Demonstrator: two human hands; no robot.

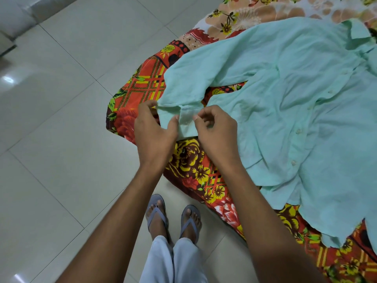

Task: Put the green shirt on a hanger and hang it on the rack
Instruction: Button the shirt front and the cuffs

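A pale mint-green button-up shirt (285, 103) lies spread flat on a bed, front side up, collar toward the top right. One long sleeve stretches left to the bed's corner. My left hand (154, 129) pinches the left side of that sleeve's cuff (186, 123). My right hand (216, 131) pinches the cuff's right side, thumb and fingers closed on the fabric. No hanger or rack is in view.
The bed carries a red, yellow and orange floral sheet (189, 162) whose corner hangs toward the floor. Pale glossy floor tiles (61, 119) fill the left side. My feet in grey flip-flops (173, 219) stand close to the bed's edge.
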